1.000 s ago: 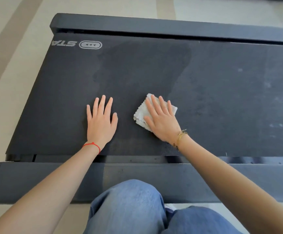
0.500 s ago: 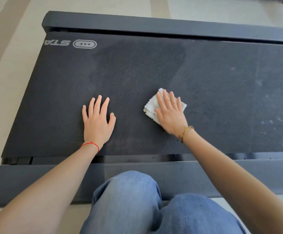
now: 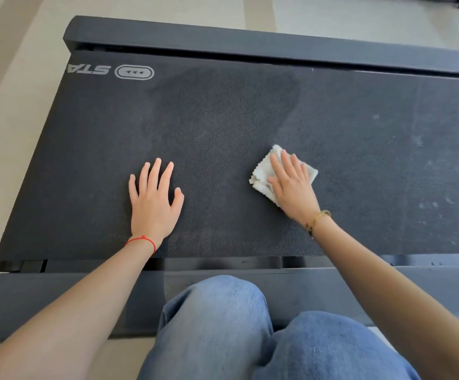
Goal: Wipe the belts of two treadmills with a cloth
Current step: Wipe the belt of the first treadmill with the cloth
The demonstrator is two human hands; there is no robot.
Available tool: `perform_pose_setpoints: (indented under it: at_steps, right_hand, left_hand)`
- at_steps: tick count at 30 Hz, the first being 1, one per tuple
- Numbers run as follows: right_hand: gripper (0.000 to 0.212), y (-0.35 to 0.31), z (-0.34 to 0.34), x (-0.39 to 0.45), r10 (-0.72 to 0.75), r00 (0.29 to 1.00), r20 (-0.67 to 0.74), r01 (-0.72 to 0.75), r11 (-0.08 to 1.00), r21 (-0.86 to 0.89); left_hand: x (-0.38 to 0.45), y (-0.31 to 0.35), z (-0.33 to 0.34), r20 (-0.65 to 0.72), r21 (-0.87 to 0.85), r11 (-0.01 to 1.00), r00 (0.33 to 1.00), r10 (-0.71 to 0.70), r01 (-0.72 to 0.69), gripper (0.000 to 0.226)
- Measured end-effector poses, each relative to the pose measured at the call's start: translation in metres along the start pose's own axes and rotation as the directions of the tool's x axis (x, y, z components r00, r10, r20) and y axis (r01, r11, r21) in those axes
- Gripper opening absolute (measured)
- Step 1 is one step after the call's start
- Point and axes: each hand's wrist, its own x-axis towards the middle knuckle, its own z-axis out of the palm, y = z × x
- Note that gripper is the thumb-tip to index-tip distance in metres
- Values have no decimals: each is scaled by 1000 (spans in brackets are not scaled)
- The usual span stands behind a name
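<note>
Now, belt [image 3: 222, 138]: dark, pebbled rubber, white logo far left.
Cloth [image 3: 261, 171]: white, folded, zigzag-edged, right of centre on the belt.
Right hand [image 3: 291, 187]: straight fingers press the cloth.
Left hand [image 3: 152, 204]: spread flat on the belt.

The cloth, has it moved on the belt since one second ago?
Yes. The cloth under the right hand has slid to the right along the belt, farther from the resting left hand and the printed logo.

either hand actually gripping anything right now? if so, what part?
No grip. The right hand presses the white cloth flat on the belt with straight fingers laid over its middle. The left hand rests flat on the bare belt, holding nothing.
</note>
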Motion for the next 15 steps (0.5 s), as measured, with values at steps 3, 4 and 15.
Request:
perform_pose_setpoints:
  at_steps: [3,4,15]
  right_hand:
    - [57,-25,16,-34,-214,975,55,216,976,-36]
    - [58,-31,21,-55,-309,948,80,314,948,-48]
    - [60,27,-8,-21,-227,961,160,255,949,-186]
  left_hand:
    - [0,1,-1,-5,-1,1000,1000,-1,1,55]
    - [0,1,-1,-3,1,1000,1000,-1,1,55]
    - [0,4,-3,6,-1,1000,1000,-11,11,59]
